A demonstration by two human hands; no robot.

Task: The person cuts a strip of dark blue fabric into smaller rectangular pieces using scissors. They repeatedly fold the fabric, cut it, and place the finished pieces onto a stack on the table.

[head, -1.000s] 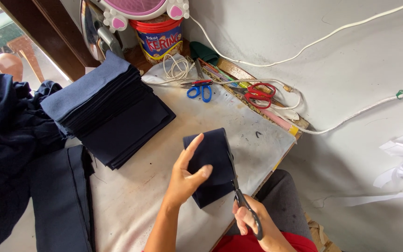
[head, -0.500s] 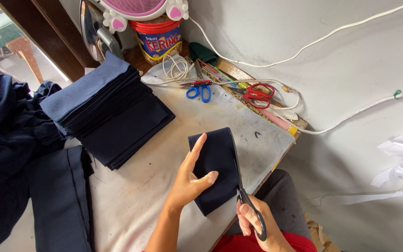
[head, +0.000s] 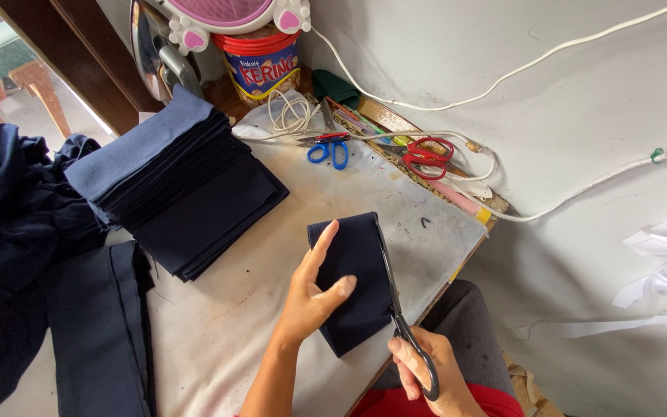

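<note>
Fabric piece: a folded navy fabric piece (head: 357, 282) lies near the front edge of the white-covered table (head: 233, 309), its lower corner reaching over that edge.
Long axis: it runs from the lower corner by the person's body up and slightly right toward the far side of the table; the upper short edge points away from the person.
Left hand: the left hand (head: 310, 297) lies on the cloth's left side, fingers together and stretched up along it, thumb spread right across the cloth, pressing it flat.
Right hand: the right hand (head: 426, 378) grips the handles of the black scissors (head: 399, 309), fingers curled through the loops.
Scissors: the blades run along the cloth's right edge, tips pointing away from the person; they look nearly closed.
Hidden: the cloth under the left palm is covered, and the right wrist is cut off at the bottom of the view.
Nearby: a stack of navy cloth pieces (head: 187, 185) sits well left; blue scissors (head: 330, 147) and red scissors (head: 426, 154) lie at the far edge.
</note>
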